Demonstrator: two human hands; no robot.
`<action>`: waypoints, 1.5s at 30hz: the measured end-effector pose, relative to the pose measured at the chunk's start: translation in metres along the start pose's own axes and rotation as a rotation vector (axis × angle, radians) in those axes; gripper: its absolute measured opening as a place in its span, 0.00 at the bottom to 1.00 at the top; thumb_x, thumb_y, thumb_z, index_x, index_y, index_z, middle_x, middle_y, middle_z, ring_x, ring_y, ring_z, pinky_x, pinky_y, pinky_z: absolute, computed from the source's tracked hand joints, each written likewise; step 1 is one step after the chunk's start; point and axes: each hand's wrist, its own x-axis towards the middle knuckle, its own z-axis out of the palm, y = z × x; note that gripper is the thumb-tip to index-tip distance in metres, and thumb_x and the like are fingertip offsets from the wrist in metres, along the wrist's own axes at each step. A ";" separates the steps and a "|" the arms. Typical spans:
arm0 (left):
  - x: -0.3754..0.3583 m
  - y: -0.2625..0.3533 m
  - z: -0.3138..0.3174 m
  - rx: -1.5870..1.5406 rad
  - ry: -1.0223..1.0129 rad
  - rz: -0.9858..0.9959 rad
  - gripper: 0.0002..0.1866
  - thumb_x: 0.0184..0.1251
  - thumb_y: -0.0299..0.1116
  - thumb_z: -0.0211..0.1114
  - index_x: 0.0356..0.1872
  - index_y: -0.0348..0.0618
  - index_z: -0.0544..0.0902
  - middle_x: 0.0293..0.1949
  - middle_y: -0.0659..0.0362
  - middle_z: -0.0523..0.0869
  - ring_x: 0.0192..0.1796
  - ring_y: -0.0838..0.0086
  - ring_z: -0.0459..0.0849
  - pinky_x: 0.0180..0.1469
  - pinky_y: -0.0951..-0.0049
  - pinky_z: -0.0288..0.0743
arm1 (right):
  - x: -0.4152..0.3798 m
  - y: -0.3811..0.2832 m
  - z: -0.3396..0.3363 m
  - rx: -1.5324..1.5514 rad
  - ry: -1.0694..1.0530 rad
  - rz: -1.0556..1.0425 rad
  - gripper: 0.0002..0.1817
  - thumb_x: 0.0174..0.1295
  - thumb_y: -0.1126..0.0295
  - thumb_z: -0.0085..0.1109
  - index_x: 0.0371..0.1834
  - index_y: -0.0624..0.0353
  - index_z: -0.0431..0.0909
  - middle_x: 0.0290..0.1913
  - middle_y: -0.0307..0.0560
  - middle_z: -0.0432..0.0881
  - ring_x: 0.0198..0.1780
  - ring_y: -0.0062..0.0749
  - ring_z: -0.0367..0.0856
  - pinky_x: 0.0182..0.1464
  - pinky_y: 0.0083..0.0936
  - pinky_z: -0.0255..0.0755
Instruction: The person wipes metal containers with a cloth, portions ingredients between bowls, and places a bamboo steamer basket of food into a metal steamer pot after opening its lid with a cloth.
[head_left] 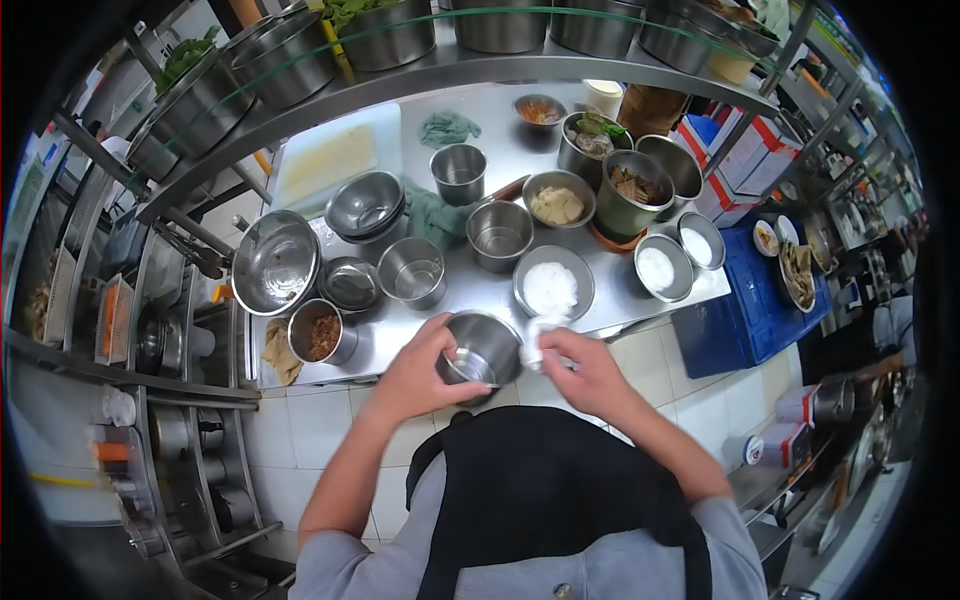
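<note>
My left hand (425, 375) is wrapped round the rim and side of a steel pot (490, 345), tilted so its mostly bare inside shows. Beside its right rim, my right hand (580, 370) is closed on a small white spoon-like utensil (533, 350), blurred by motion. Just beyond that hand, a steel bowl of white powder (550, 288) stands on the table. Farther right are two more steel containers with white contents, a near one (657, 270) and a far one (701, 243).
A steel table (470, 300) carries several steel pots and bowls, a bowl of pale yellow paste (557, 203), a pot of brown crumbs (325, 335), green cloths (437, 215) and a white cutting board (335, 155). Above runs a loaded shelf (460, 70). A blue box (735, 300) stands right.
</note>
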 end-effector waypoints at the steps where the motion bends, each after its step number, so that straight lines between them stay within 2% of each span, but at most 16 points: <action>1: 0.002 -0.002 -0.016 0.008 -0.004 0.004 0.34 0.40 0.48 0.85 0.40 0.41 0.72 0.62 0.41 0.75 0.61 0.54 0.78 0.57 0.62 0.76 | 0.013 -0.018 -0.002 -0.208 -0.140 -0.178 0.06 0.62 0.71 0.60 0.39 0.60 0.78 0.28 0.44 0.82 0.27 0.27 0.80 0.30 0.30 0.73; 4: 0.026 0.004 -0.041 -0.751 -0.422 -0.017 0.49 0.37 0.43 0.88 0.61 0.43 0.67 0.67 0.53 0.73 0.56 0.77 0.75 0.60 0.71 0.69 | 0.038 -0.048 0.007 -0.568 -0.395 -0.598 0.07 0.56 0.69 0.61 0.35 0.60 0.79 0.25 0.44 0.82 0.26 0.35 0.83 0.30 0.35 0.76; 8: 0.056 0.024 -0.034 -0.717 -0.903 0.016 0.62 0.50 0.59 0.77 0.78 0.36 0.50 0.74 0.52 0.62 0.77 0.70 0.57 0.76 0.69 0.50 | 0.046 -0.059 0.017 -0.859 -0.616 -0.861 0.07 0.52 0.68 0.57 0.29 0.59 0.80 0.23 0.45 0.82 0.25 0.37 0.84 0.27 0.39 0.76; 11: 0.060 0.058 -0.057 -0.440 -0.943 -0.081 0.55 0.54 0.54 0.76 0.78 0.46 0.55 0.39 0.60 0.77 0.44 0.73 0.76 0.47 0.73 0.69 | 0.015 -0.057 0.028 -0.802 -0.641 -0.558 0.05 0.49 0.71 0.61 0.26 0.61 0.81 0.24 0.49 0.83 0.25 0.42 0.84 0.27 0.40 0.77; 14: 0.047 0.086 -0.062 -0.267 -0.815 -0.049 0.53 0.54 0.53 0.76 0.78 0.51 0.56 0.27 0.65 0.69 0.32 0.76 0.68 0.36 0.74 0.63 | 0.004 -0.057 0.040 -0.562 -0.759 -0.107 0.07 0.42 0.76 0.64 0.26 0.67 0.81 0.25 0.57 0.82 0.29 0.49 0.84 0.31 0.41 0.78; 19: 0.043 0.087 -0.063 -0.249 -0.810 -0.076 0.54 0.51 0.52 0.77 0.78 0.50 0.57 0.30 0.62 0.71 0.34 0.75 0.70 0.37 0.73 0.64 | 0.030 -0.077 0.037 -0.359 -1.245 0.100 0.13 0.41 0.78 0.64 0.32 0.73 0.79 0.34 0.67 0.81 0.43 0.54 0.83 0.46 0.42 0.76; 20: 0.044 0.071 -0.056 -0.290 -0.763 0.046 0.54 0.50 0.50 0.78 0.77 0.50 0.57 0.31 0.62 0.71 0.35 0.75 0.70 0.38 0.73 0.65 | 0.022 -0.084 0.038 -0.080 -0.929 0.201 0.16 0.42 0.77 0.64 0.36 0.72 0.79 0.37 0.66 0.81 0.45 0.55 0.82 0.46 0.43 0.76; 22: 0.047 0.069 -0.062 -0.369 -0.795 0.061 0.58 0.46 0.54 0.80 0.77 0.47 0.58 0.67 0.55 0.71 0.44 0.73 0.71 0.46 0.77 0.68 | 0.015 -0.094 0.042 -0.003 -0.619 0.216 0.18 0.42 0.78 0.64 0.39 0.74 0.78 0.41 0.68 0.81 0.46 0.58 0.82 0.45 0.43 0.76; 26: 0.042 0.045 -0.043 -0.464 -0.677 0.182 0.59 0.43 0.58 0.81 0.77 0.49 0.60 0.65 0.58 0.73 0.43 0.74 0.71 0.44 0.77 0.68 | 0.017 -0.067 0.057 -0.419 -0.615 -0.025 0.18 0.42 0.80 0.62 0.39 0.78 0.77 0.41 0.76 0.79 0.46 0.64 0.81 0.46 0.47 0.75; 29: 0.040 0.057 -0.053 -0.434 -0.817 -0.078 0.60 0.43 0.59 0.81 0.77 0.50 0.60 0.61 0.59 0.75 0.38 0.77 0.70 0.41 0.78 0.68 | 0.012 -0.034 0.065 -0.257 -0.661 -0.175 0.04 0.45 0.79 0.60 0.24 0.70 0.78 0.32 0.68 0.82 0.37 0.61 0.83 0.38 0.45 0.75; 33: 0.039 0.050 -0.051 -0.457 -0.740 0.022 0.60 0.43 0.61 0.80 0.78 0.51 0.59 0.53 0.61 0.77 0.33 0.79 0.67 0.37 0.78 0.65 | 0.012 -0.061 0.059 -0.124 -0.598 -0.230 0.04 0.46 0.79 0.59 0.23 0.70 0.79 0.30 0.68 0.81 0.35 0.61 0.83 0.37 0.46 0.75; 35: 0.041 0.036 -0.043 -0.496 -0.677 0.112 0.60 0.43 0.62 0.79 0.78 0.51 0.59 0.49 0.62 0.76 0.31 0.80 0.64 0.34 0.78 0.62 | 0.019 -0.070 0.064 -0.289 -0.457 0.066 0.05 0.47 0.79 0.59 0.26 0.71 0.80 0.31 0.68 0.81 0.36 0.61 0.83 0.38 0.47 0.75; 36: 0.043 0.040 -0.045 -0.506 -0.656 0.142 0.60 0.43 0.63 0.79 0.78 0.52 0.59 0.47 0.63 0.76 0.30 0.81 0.63 0.34 0.77 0.61 | 0.018 -0.072 0.059 -0.393 -0.250 -0.332 0.07 0.47 0.78 0.60 0.28 0.71 0.80 0.30 0.67 0.82 0.37 0.59 0.84 0.39 0.46 0.76; 37: 0.043 0.044 -0.047 -0.515 -0.676 0.095 0.56 0.47 0.56 0.78 0.78 0.51 0.59 0.43 0.63 0.74 0.32 0.80 0.65 0.36 0.77 0.62 | 0.020 -0.076 0.055 -0.395 -0.250 -0.334 0.07 0.47 0.78 0.60 0.28 0.71 0.80 0.30 0.67 0.82 0.37 0.59 0.84 0.39 0.46 0.76; 40: 0.046 0.060 -0.056 -0.451 -0.743 0.008 0.53 0.51 0.49 0.77 0.78 0.50 0.58 0.36 0.63 0.72 0.34 0.79 0.66 0.38 0.76 0.63 | 0.020 -0.087 0.037 -0.818 -0.606 -0.142 0.06 0.52 0.75 0.59 0.30 0.67 0.81 0.27 0.60 0.82 0.34 0.53 0.84 0.39 0.42 0.77; 45: 0.047 0.055 -0.056 -0.404 -0.820 -0.072 0.55 0.51 0.50 0.77 0.79 0.51 0.56 0.29 0.65 0.67 0.32 0.79 0.66 0.35 0.77 0.61 | 0.020 -0.045 0.003 -0.035 -0.995 0.124 0.11 0.61 0.66 0.56 0.24 0.59 0.78 0.24 0.49 0.81 0.28 0.43 0.84 0.33 0.38 0.75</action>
